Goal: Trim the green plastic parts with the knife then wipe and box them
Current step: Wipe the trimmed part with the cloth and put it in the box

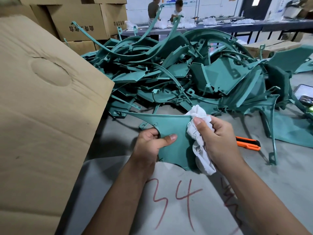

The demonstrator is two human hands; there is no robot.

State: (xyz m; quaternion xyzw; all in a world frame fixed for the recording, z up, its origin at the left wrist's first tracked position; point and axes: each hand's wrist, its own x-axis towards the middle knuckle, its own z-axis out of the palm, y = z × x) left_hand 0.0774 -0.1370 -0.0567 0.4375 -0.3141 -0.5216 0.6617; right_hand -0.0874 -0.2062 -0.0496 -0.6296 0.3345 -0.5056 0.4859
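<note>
A: What sort of place is shown?

B: A factory finishing and packing area. Beyond the gripped green panel (171, 133) rises a heap of identical moulded green parts (177, 68); to the left of the grip stands a large cardboard carton (45, 116), with printed cartons (81, 22) stacked behind it.

A: Further evidence?

B: The grey work table (279, 175) bears a red number, "34" (176, 199), just below the grip. An orange utility knife (248, 143) lies to the right. Far beyond, two workers (165, 9) stand at a long bench (237, 25) handling what may be bagged white items; the view there is too small to tell.
</note>
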